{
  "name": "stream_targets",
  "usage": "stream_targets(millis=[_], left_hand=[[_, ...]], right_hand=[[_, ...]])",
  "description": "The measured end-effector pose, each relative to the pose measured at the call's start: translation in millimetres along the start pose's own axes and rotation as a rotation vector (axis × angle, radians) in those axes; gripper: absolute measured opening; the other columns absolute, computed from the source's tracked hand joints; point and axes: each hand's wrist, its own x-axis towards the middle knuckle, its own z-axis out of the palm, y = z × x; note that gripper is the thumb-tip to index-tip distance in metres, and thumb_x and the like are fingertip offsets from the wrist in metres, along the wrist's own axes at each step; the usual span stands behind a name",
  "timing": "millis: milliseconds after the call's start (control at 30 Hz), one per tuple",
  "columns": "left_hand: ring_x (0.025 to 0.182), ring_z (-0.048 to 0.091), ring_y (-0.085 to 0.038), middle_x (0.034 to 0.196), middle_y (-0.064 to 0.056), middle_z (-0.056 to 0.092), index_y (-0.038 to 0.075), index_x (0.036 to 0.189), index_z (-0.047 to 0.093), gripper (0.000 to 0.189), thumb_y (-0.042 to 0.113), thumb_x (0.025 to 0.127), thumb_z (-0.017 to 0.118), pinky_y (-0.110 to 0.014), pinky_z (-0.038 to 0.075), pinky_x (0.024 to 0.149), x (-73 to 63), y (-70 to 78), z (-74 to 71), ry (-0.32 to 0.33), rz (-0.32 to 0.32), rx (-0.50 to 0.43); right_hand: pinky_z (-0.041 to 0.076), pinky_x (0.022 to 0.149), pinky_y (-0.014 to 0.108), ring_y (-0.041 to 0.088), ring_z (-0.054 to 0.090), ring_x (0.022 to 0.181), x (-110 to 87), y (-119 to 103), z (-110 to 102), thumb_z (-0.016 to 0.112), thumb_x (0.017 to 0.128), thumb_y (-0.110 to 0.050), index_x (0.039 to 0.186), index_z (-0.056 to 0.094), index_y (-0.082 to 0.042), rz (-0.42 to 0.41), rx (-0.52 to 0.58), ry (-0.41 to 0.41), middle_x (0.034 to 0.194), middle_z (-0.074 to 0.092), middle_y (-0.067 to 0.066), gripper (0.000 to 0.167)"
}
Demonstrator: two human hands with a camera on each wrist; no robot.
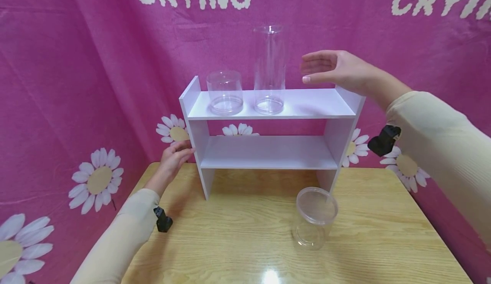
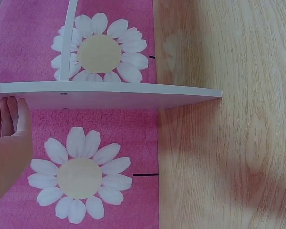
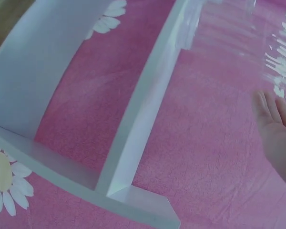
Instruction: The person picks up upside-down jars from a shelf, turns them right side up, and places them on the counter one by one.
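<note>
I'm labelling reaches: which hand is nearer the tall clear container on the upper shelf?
Right. The right hand is just right of the tall clear container, apart from it; the left hand is lower and farther left, by the shelf's left panel.

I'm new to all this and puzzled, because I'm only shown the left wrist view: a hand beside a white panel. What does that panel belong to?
Observer: The panel is the left side of a white two-tier shelf.
Visitor: Is anything standing on its top?
Observer: Yes, two clear cylindrical containers: a short one and, to its right, a tall one.
Visitor: Is anyone near those?
Observer: The right hand is in the air to the right of the tall one, with a visible gap between them.
</note>
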Motion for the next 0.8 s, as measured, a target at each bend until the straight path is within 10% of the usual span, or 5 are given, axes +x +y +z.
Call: stream_targets(millis=[267, 800], left_hand=[[0.09, 0.06, 0.002, 0.102, 0.01, 0.055, -0.005, 0.137, 0.042, 0.05, 0.006, 0.092, 0.06, -0.009, 0.051, 0.087, 1.0, 0.7, -0.4, 0.001, -0.01, 0.047], [0.09, 0.059, 0.003, 0.109, 0.008, 0.051, -0.009, 0.138, 0.041, 0.053, 0.005, 0.09, 0.061, -0.008, 0.051, 0.083, 2.5, -0.2, -1.0, 0.007, 0.01, 0.058]], right_hand=[[0.022, 0.123, 0.043, 0.024, 0.031, 0.145, 18.9, -7.9, -6.7, 0.068, 0.088, -0.038, 0.153, 0.025, -0.015, 0.06, -0.017, -0.003, 0.157, 0.033, 0.01, 0.082], [0.025, 0.121, 0.026, 0.015, 0.027, 0.147, 48.7, -33.4, -17.6, 0.066, 0.09, -0.019, 0.153, 0.024, -0.014, 0.08, 0.407, -0.004, 0.161, 0.024, -0.001, 0.076]])
